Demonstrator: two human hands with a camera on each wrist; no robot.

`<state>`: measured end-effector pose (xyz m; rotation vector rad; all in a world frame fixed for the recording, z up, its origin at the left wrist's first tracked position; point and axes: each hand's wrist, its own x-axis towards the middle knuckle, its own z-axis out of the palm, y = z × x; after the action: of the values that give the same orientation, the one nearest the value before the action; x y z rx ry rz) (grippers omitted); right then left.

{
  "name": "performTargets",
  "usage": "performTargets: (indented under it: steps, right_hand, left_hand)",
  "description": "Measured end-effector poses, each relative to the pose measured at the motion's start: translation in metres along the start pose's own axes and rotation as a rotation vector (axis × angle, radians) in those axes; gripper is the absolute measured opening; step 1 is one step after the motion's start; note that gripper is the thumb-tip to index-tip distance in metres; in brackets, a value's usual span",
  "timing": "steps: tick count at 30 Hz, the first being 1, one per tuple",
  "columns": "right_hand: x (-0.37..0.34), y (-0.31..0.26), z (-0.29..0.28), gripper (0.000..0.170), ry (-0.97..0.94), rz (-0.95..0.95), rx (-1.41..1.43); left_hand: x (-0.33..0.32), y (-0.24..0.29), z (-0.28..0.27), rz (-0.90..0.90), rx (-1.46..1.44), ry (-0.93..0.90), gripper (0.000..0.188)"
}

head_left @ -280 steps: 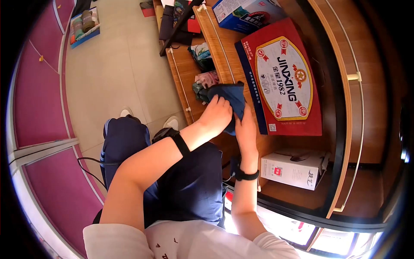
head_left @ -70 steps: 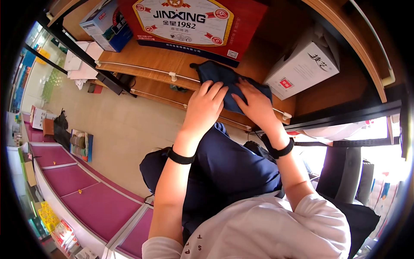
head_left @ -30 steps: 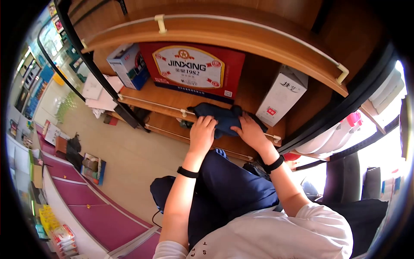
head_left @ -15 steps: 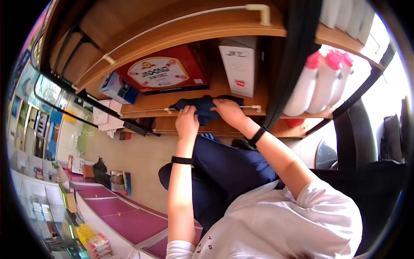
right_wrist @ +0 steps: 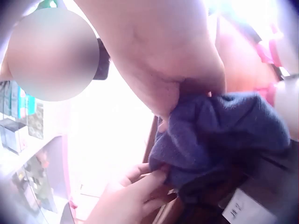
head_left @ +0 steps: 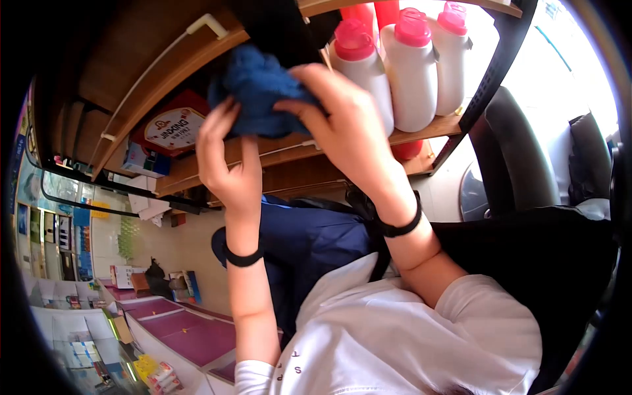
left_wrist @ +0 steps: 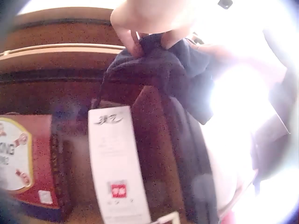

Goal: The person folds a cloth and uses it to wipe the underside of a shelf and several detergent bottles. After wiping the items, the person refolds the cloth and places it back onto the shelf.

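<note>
A crumpled dark blue cloth (head_left: 260, 92) is held up in front of the shelf, between both hands. The left hand (head_left: 227, 161) pinches its lower left part with thumb and fingers; in the left wrist view that hand (left_wrist: 154, 16) grips a bunched fold of the cloth (left_wrist: 159, 65). At its right side the right hand (head_left: 352, 122) holds the cloth between thumb and fingers. The right wrist view shows the right hand (right_wrist: 163, 51) above the cloth (right_wrist: 219, 135), its fingertips partly hidden by fabric, and the left hand (right_wrist: 131, 196) at its lower left edge.
Behind the cloth, the wooden shelf holds a red carton (head_left: 174, 128), a blue box (head_left: 146, 160) and a white box (left_wrist: 117, 163). White bottles (head_left: 411, 76) with pink caps stand on a shelf to the right. A black chair (head_left: 513, 151) is farther right.
Both hands have lifted the cloth off the shelf's front edge, where it lay spread, and it is now bunched in the air. The head view has turned toward the bottles on the right.
</note>
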<state>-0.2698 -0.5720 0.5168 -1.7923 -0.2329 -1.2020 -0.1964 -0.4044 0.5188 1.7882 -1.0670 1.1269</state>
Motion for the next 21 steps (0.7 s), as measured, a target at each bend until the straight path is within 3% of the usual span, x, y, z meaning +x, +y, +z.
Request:
performTargets:
  steps: [2,4,6,10,13,16,21]
  right_hand:
    - [0.004,-0.010,-0.023,0.033,0.213,-0.118,-0.080]
    - [0.004,-0.001,-0.033,0.041,0.328,-0.144,-0.104]
    - [0.006,0.024,-0.028,0.047,0.399,-0.207,-0.159]
    - [-0.004,0.053,-0.016,0.053,0.181,-0.105,-0.055]
    - [-0.014,0.064,-0.005,0.051,0.166,-0.091,-0.085]
    - [-0.025,0.065,0.005,0.047,0.133,0.059,-0.106]
    - [-0.033,0.042,0.015,0.044,0.032,0.243,-0.472]
  left_hand:
    - [0.023,0.027,0.016,0.173,0.002,0.069,0.038]
    - [0.038,0.046,0.034,0.239,0.063,0.081,0.034]
    - [0.047,0.041,0.063,0.301,0.074,0.109,0.042]
    - [0.026,0.022,0.093,0.198,0.196,0.050,0.044]
    - [0.006,0.012,0.097,0.149,0.198,0.070,0.040]
    - [-0.014,0.002,0.099,0.124,0.224,0.075,0.038]
    - [-0.043,-0.002,0.101,0.078,0.160,0.007,0.033]
